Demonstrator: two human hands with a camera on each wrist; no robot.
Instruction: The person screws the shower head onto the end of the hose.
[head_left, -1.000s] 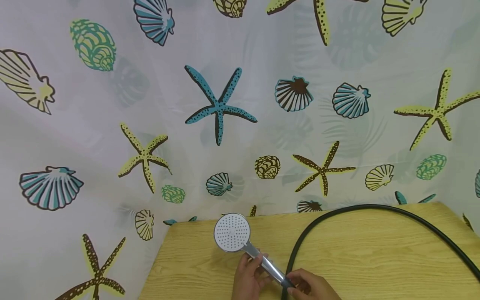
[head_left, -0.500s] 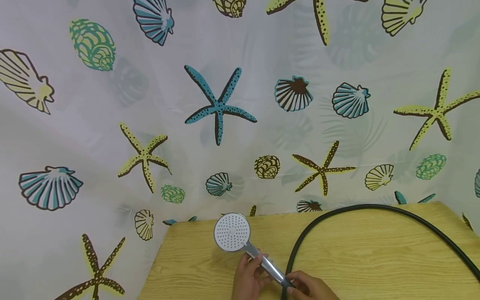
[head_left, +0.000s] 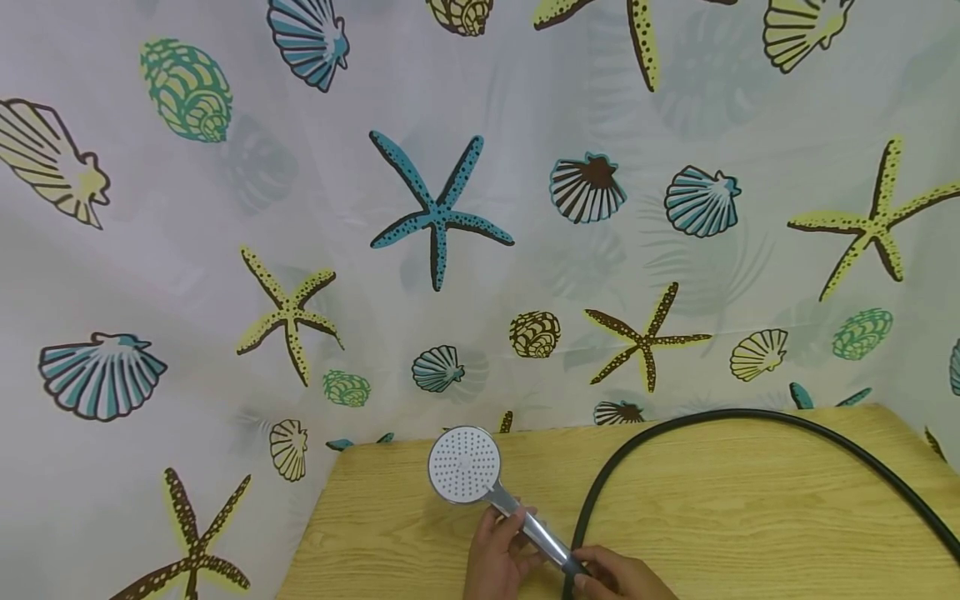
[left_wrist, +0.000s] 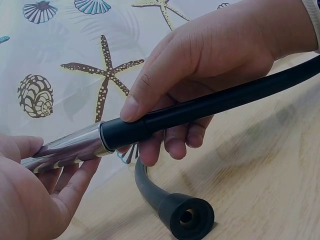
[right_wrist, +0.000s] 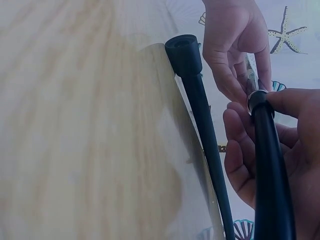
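Observation:
A chrome handheld shower head (head_left: 465,465) with a round white spray face is held above the wooden table, its face turned up toward the head camera. My left hand (head_left: 495,557) grips its handle, thumb on top and fingers beneath. At the handle's lower end, my right hand (head_left: 624,575) pinches the black collar of a shower hose (left_wrist: 215,102) between thumb and fingers. The left wrist view shows that collar (left_wrist: 122,134) against the handle's chrome rim, in line with it. The hose's other end, a wide black hollow fitting (left_wrist: 192,218), lies loose on the table.
The hose (head_left: 750,413) loops in a wide arc across the right of the wooden table (head_left: 390,517). Behind and beside the table hangs a white curtain (head_left: 510,100) printed with starfish and shells.
My right hand has shifted very slightly at the hose collar. The shower head, my left hand and the hose arc look the same as before.

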